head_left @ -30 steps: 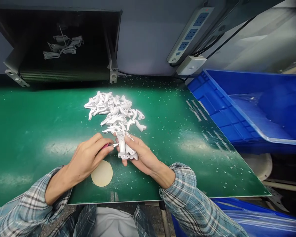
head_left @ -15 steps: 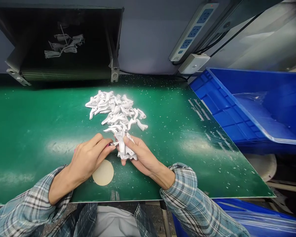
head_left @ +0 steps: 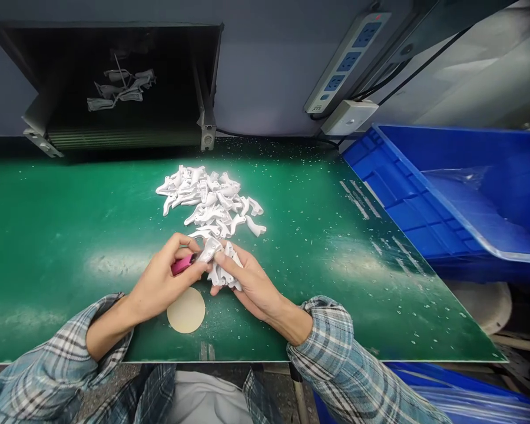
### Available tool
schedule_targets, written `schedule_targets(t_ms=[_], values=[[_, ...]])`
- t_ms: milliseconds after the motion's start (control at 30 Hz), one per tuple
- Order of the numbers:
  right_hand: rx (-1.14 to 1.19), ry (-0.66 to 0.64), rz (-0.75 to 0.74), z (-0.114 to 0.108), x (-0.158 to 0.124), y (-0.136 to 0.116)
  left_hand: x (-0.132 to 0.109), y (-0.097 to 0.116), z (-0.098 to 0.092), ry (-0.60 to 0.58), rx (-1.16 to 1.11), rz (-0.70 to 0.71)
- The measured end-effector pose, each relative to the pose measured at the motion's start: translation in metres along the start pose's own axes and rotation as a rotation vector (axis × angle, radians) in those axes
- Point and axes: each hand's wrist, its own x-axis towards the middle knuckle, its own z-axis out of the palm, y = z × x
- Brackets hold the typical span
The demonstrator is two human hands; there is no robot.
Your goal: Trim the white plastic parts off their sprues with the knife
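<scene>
My left hand (head_left: 163, 280) is closed around a small pink-handled tool (head_left: 182, 264), its tip against a white plastic part (head_left: 210, 249). My right hand (head_left: 247, 281) grips a few white plastic parts (head_left: 224, 272) and holds one of them up to the tool with thumb and fingers. Both hands hover just above the green table (head_left: 70, 235), in front of a heap of several similar white parts (head_left: 209, 200). A tan round disc (head_left: 186, 310) lies on the table under my left wrist.
A big blue bin (head_left: 459, 194) stands at the right, tilted over the table edge. A dark conveyor opening (head_left: 123, 88) at the back left holds more white parts (head_left: 119, 85). A power strip (head_left: 347, 59) hangs on the back wall. White shavings speckle the table.
My left hand has turned so the pink handle shows. The part in my right hand has tilted from upright to slanted toward the tool. The view has shifted slightly.
</scene>
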Motion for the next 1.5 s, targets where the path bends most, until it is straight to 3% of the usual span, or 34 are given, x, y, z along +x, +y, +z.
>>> schedule_targets(t_ms=[133, 333, 433, 533, 767, 967, 1100, 1300, 1500], values=[[0.01, -0.121, 0.051, -0.003, 0.0, -0.001, 0.004, 0.004, -0.005, 0.124, 0.029, 0.054], [0.059, -0.141, 0.149, -0.005, 0.001, 0.001, 0.003, -0.001, -0.013, 0.116, 0.261, 0.321], [0.107, -0.099, 0.14, -0.004, 0.002, -0.001, 0.0, -0.003, -0.014, 0.128, 0.303, 0.245], [0.131, -0.059, 0.13, -0.003, 0.001, -0.003, -0.001, -0.003, -0.012, 0.038, 0.377, 0.169], [0.132, -0.066, 0.127, -0.003, 0.001, -0.002, 0.001, -0.005, -0.003, 0.141, 0.702, 0.368], [0.149, -0.066, 0.138, -0.003, 0.0, -0.002, 0.001, -0.004, 0.001, 0.119, 0.769, 0.377], [0.141, -0.048, 0.128, -0.002, -0.002, -0.002, -0.002, -0.002, 0.003, 0.117, 0.819, 0.309], [0.085, -0.056, 0.104, -0.004, -0.004, -0.004, -0.002, 0.001, 0.0, 0.047, 0.787, 0.283], [-0.011, -0.11, 0.106, -0.002, -0.006, -0.013, 0.001, 0.005, -0.01, -0.164, 0.546, 0.195]])
